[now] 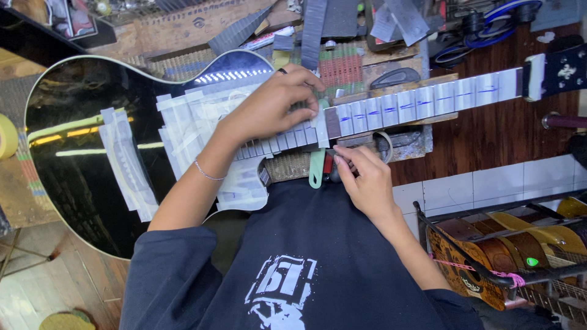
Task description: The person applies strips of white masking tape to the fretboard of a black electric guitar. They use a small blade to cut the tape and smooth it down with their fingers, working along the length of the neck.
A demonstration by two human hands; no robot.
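Setting: cluttered wooden workbench (183, 30) strewn with tools and grey strips; tiled and wooden floor below.
Far left: yellow tape roll (7, 135) at the bench edge.
Guitar body: glossy black guitar body (79, 153) lying flat, cream-edged, with pale masking tape strips (125, 162) stuck over its top.
Left hand: left hand (275, 104) palm down on the neck near the body joint, fingers curled, fingertips pressing a tape strip; bracelet on the wrist.
Green tool: green-handled tool (317, 168) standing across the neck between both hands, its handle hanging off the near edge.
Right hand: right hand (364, 180) just below the neck, fingers bent and pinched at something small and dark; exactly what, I cannot tell.
Neck: guitar neck (422, 101) runs rightward, taped between frets, blue marks on the tape.
Far right: black headstock (559, 70); rack of guitars (520, 250) lower right.
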